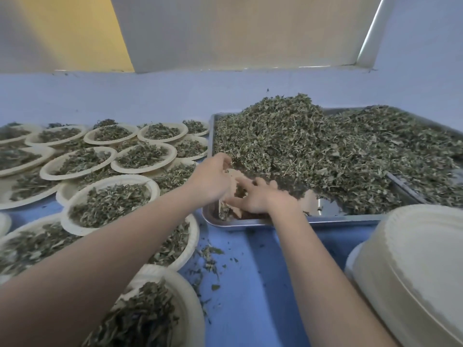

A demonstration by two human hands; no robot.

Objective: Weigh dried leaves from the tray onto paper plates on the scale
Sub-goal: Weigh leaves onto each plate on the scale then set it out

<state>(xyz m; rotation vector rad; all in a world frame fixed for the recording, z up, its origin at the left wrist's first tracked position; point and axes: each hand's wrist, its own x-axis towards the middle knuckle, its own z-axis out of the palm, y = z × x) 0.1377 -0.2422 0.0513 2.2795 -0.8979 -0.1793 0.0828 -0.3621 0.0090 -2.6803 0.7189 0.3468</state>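
Both bare forearms reach forward from the near edge and meet at the near left corner of the metal tray (250, 222). The left hand (211, 177) comes in from the near left, wrist raised, its fingers curled downward over a pale paper plate (234, 175) that lies mostly hidden between the hands; whether it actually grips the plate or the leaves under it cannot be told. The right hand (258, 196) lies lower and flatter, palm down, its fingers spread and pointing left and far towards the left hand, resting on the plate and loose leaves without closing round anything. The dried leaves (313, 146) form a tall green heap filling the middle and far part of the tray, sloping down towards the hands, with bare shiny metal showing at the near edge. The tray is rectangular, its long side running left to right. To its left, many filled plates (110, 204) overlap one another across the blue table (250, 296), each holding a portion of leaves, and crumbs of leaf are scattered on the table between the arms. A stack of empty plates (413, 266) stands at the near right. Behind the table runs a pale bluish wall (150, 96), with a window sill and yellow surface above.
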